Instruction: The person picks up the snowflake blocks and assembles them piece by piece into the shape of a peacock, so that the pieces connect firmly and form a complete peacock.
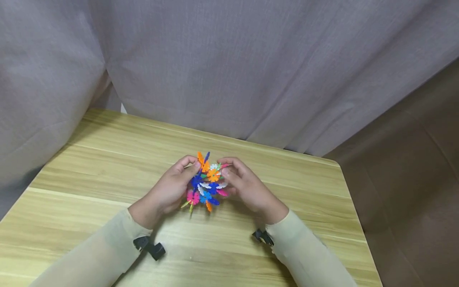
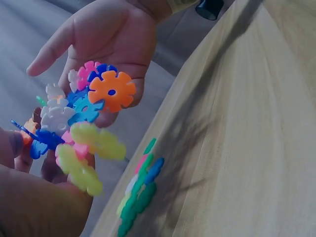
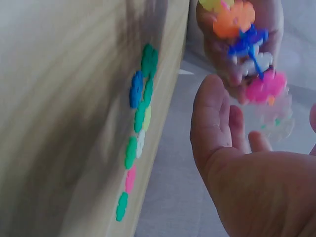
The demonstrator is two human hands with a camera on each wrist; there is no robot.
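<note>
A cluster of bright snowflake-shaped plastic discs (image 1: pixel 207 184) hangs just above the wooden table (image 1: pixel 107 167), between both hands. My left hand (image 1: pixel 172 187) grips its left side, thumb near the orange disc on top. My right hand (image 1: pixel 249 188) curls round its right side, thumb and forefinger on the upper pieces. In the left wrist view the cluster (image 2: pixel 84 111) lies against the right hand (image 2: pixel 118 34), whose forefinger points out straight. In the right wrist view the left hand (image 3: pixel 274 24) holds the cluster (image 3: pixel 252 54) beyond my right hand (image 3: pixel 256 187).
A row of joined green, blue and pink discs (image 2: pixel 140 192) (image 3: pixel 140 113) lies on the wood below the hands, hidden in the head view. A grey curtain (image 1: pixel 251 59) hangs behind the table. Brown floor (image 1: pixel 412 159) lies off its right edge.
</note>
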